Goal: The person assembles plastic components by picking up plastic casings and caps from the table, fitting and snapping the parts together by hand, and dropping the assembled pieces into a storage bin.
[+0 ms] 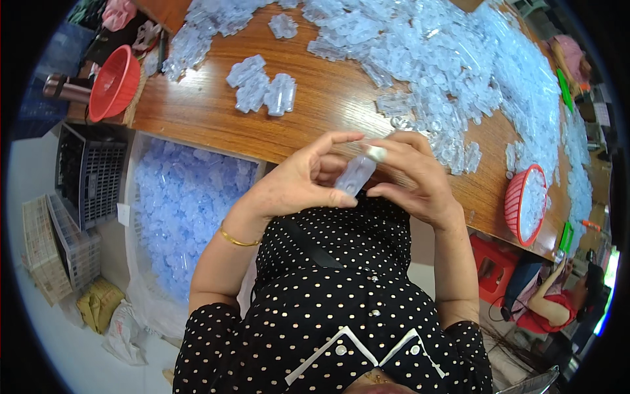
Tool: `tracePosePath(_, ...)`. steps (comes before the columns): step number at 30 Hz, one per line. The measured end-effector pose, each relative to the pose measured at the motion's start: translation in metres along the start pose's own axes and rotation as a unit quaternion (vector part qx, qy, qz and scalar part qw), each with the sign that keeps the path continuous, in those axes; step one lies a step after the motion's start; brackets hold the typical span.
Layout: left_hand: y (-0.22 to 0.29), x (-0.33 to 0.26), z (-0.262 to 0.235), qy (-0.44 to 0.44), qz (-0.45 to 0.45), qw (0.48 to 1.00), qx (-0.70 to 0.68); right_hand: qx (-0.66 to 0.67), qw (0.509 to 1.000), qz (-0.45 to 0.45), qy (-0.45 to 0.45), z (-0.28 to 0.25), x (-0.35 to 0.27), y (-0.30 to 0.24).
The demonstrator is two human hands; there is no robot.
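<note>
- Hands: left hand (pixel 298 180) and right hand (pixel 410 177) both pinched one clear plastic piece (pixel 354 176), held above the wooden table (pixel 203 111) edge.
- Piece looked light, stiff, slick; best gripped at its ends.

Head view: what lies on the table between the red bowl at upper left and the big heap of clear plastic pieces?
A few loose clear plastic clusters on bare wooden table, between red bowl and heap, in the head view.

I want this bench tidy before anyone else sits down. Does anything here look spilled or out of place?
Nothing looks broken. The clear plastic pieces lie in a loose heap across the wooden table, some strays apart. Both hands, left hand and right hand, hold one clear piece.
</note>
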State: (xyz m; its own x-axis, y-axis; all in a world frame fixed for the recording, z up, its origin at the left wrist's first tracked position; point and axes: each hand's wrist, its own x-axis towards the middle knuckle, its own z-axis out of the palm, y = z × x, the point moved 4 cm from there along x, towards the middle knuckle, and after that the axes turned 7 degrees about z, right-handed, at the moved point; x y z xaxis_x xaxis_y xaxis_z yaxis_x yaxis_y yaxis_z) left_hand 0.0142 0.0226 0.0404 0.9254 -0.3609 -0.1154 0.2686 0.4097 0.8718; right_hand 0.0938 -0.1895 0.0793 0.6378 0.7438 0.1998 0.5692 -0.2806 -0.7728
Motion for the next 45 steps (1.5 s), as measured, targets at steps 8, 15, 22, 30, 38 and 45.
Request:
tracePosePath(8, 0.021, -0.012, 0.002, 0.111, 0.239, 0.727, 0.634, -0.172, 0.983, -0.015, 0.068, 0.035, 0.009, 0.01)
tracePosePath(15, -0.002, -0.003, -0.026, 0.255, 0.235, 0.736, 0.581, -0.248, 0.958, 0.049, 0.131, -0.013, 0.021, 0.023)
tracePosePath(22, -0.008, 0.01, -0.026, 0.308, 0.255, 0.751, 0.526, -0.307, 0.947, 0.036, 0.084, -0.029, -0.008, 0.027)
tracePosePath(30, -0.009, 0.006, -0.03, 0.311, 0.256, 0.744, 0.532, -0.364, 0.916, 0.093, 0.137, -0.06, -0.043, 0.034)
tracePosePath(38, -0.01, 0.008, -0.028, 0.296, 0.259, 0.739, 0.547, -0.416, 0.896, 0.039, 0.15, -0.039, -0.039, 0.059)
tracePosePath(45, -0.007, 0.005, -0.026, 0.285, 0.253, 0.729, 0.569, -0.079, 0.989, 0.06, 0.112, 0.002, 0.028, 0.01)
